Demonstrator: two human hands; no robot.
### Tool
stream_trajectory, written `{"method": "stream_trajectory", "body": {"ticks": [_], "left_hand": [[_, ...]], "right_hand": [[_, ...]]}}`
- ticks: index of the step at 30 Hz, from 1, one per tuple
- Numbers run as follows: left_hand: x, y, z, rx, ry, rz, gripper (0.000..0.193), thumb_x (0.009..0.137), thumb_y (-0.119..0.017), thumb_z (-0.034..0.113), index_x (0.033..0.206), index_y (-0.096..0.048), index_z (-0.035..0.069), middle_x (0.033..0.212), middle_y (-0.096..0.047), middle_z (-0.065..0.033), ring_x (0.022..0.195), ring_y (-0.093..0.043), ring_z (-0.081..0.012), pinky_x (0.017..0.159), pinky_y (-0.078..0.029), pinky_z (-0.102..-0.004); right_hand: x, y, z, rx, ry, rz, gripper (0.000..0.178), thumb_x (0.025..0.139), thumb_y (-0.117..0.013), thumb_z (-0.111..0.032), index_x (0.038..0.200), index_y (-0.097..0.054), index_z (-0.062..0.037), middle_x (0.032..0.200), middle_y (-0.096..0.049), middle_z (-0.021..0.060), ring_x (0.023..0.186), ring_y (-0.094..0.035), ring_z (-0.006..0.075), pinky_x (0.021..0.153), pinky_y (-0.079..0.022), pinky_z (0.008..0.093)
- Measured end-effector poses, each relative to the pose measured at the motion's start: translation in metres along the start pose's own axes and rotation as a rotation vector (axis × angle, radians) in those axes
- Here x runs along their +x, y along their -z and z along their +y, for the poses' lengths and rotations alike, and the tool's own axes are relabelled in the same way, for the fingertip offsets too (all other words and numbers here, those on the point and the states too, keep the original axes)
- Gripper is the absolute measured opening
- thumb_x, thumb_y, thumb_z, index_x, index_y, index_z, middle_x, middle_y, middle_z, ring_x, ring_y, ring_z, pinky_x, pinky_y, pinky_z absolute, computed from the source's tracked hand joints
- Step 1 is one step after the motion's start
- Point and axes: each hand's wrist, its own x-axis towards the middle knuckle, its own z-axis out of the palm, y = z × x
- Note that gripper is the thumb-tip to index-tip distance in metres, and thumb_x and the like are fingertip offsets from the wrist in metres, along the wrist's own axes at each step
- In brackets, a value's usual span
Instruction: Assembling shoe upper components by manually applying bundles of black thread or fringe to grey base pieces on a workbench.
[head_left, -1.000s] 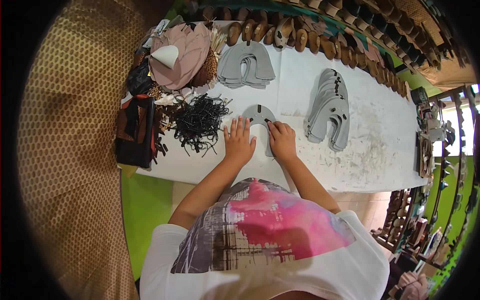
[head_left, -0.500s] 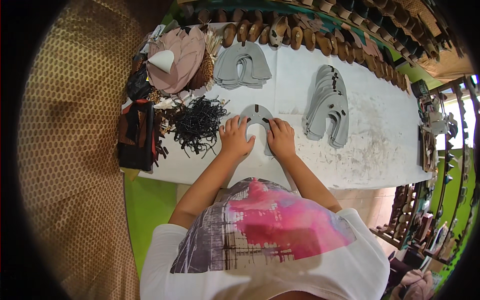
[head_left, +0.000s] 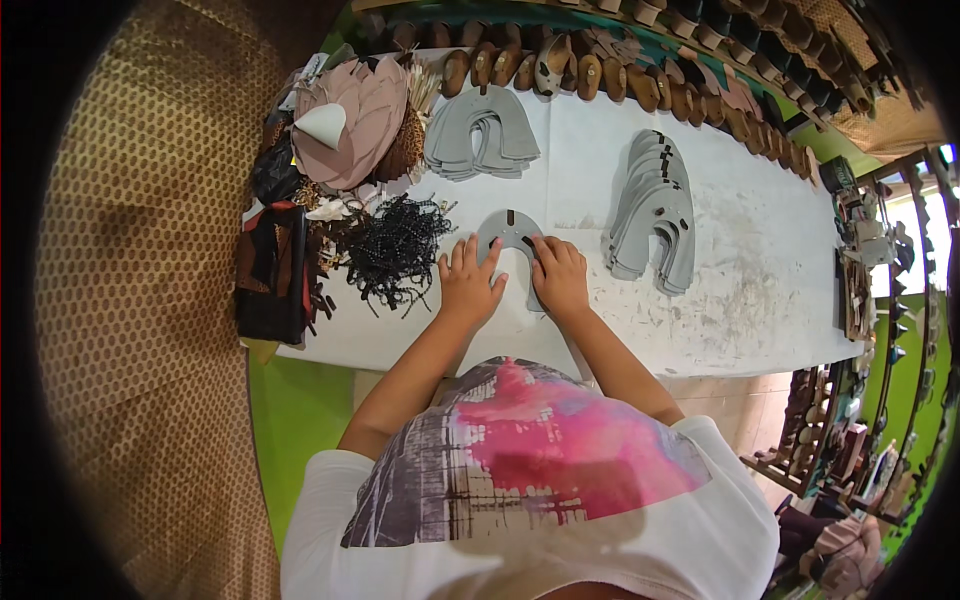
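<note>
A grey U-shaped shoe upper piece (head_left: 512, 232) lies on the white tabletop in front of me, its curve pointing away. One dark strip (head_left: 511, 217) sits at the top of the curve, and smaller dark bits show at its sides. My left hand (head_left: 468, 285) lies with fingers spread over the left leg, the index fingertip on the dark bit there. On the opposite leg rests my right hand (head_left: 560, 277), fingers stretched out and fingertips pressing beside the other dark bit. Both palms face down, and the hands cover much of the legs.
A tangle of black strips (head_left: 398, 248) lies left of my hands. Stacks of grey upper pieces stand behind (head_left: 482, 130) and to the right (head_left: 640, 215); the right stack carries dark strips. Brown shoe lasts (head_left: 590, 76) line the far edge. Pink cut pieces (head_left: 370, 140) pile up at far left.
My left index finger has shifted slightly inward on the upper piece. My right fingertips have moved a little toward the curve. The piece stays in place.
</note>
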Motion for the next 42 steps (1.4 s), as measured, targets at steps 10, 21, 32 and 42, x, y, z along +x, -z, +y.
{"method": "stream_trajectory", "body": {"ticks": [10, 21, 32, 42], "left_hand": [[0.003, 0.006, -0.003, -0.033, -0.025, -0.029, 0.057, 0.08, -0.053, 0.037, 0.133, -0.039, 0.02, 0.132, -0.036, -0.0191, 0.121, -0.033, -0.0351, 0.095, -0.023, -0.0546], [-0.012, 0.009, -0.03, -0.098, -0.106, 0.002, 0.06, 0.078, -0.057, 0.038, 0.131, -0.04, 0.014, 0.134, -0.035, -0.0199, 0.123, -0.031, -0.0358, 0.098, -0.024, -0.0517], [-0.044, 0.086, -0.161, -0.192, 0.083, 0.283, 0.019, 0.073, -0.064, 0.022, 0.087, -0.062, 0.01, 0.12, -0.049, -0.0113, 0.119, -0.035, -0.0344, 0.094, -0.028, -0.0488], [-0.02, 0.107, -0.249, 0.243, 0.275, 0.068, 0.032, 0.079, -0.057, 0.015, 0.111, -0.061, 0.016, 0.144, -0.023, -0.0111, 0.132, -0.016, -0.0366, 0.104, -0.008, -0.0583]], "right_hand": [[0.001, -0.002, -0.001, -0.073, 0.058, -0.003, 0.036, 0.078, -0.056, -0.013, 0.114, -0.058, -0.0125, 0.11, -0.054, 0.0069, 0.103, -0.048, 0.0248, 0.085, -0.036, 0.0386], [0.006, -0.003, -0.025, -0.224, -0.035, -0.139, 0.039, 0.077, -0.059, -0.028, 0.113, -0.058, -0.0135, 0.112, -0.053, 0.0068, 0.103, -0.048, 0.0263, 0.084, -0.037, 0.0412], [0.035, -0.045, -0.137, -0.096, 0.127, -0.012, 0.038, 0.077, -0.062, -0.021, 0.114, -0.057, -0.0141, 0.114, -0.053, 0.0071, 0.107, -0.047, 0.0259, 0.091, -0.033, 0.042], [0.04, -0.076, -0.192, 0.065, 0.185, -0.061, 0.037, 0.076, -0.061, -0.017, 0.113, -0.058, -0.0139, 0.116, -0.052, 0.0084, 0.107, -0.047, 0.0272, 0.094, -0.03, 0.0402]]}}
